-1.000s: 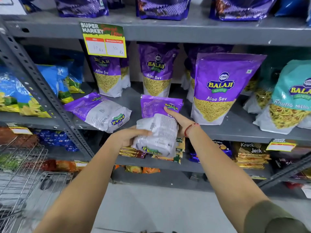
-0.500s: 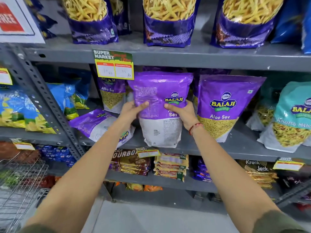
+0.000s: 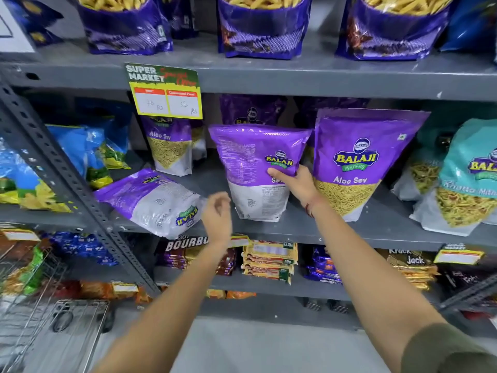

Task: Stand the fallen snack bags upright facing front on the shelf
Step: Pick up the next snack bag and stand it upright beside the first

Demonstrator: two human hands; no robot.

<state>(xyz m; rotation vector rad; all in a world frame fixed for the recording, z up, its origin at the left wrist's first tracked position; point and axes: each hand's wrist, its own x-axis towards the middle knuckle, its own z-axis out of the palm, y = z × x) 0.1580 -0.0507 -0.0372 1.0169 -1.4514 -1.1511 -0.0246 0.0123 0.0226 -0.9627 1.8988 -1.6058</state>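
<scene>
A purple Balaji Aloo Sev bag (image 3: 255,168) stands upright on the grey middle shelf (image 3: 336,232), its printed back panel toward me. My right hand (image 3: 294,181) grips its right side. My left hand (image 3: 217,214) hangs free in front of the shelf edge, fingers loosely curled and holding nothing. To its left, a second purple bag (image 3: 150,200) lies flat on the same shelf, back side up. Another upright Aloo Sev bag (image 3: 357,160) faces front just right of the held one.
More purple bags stand behind, and teal bags (image 3: 468,179) stand at the right. A price sign (image 3: 164,90) hangs from the upper shelf. A slanted metal upright (image 3: 53,168) crosses the left. Biscuit packs fill the lower shelf; a wire trolley (image 3: 40,319) stands at bottom left.
The bag went from being held in both hands to standing on the shelf. My left hand has let go and dropped away; my right hand still holds it.
</scene>
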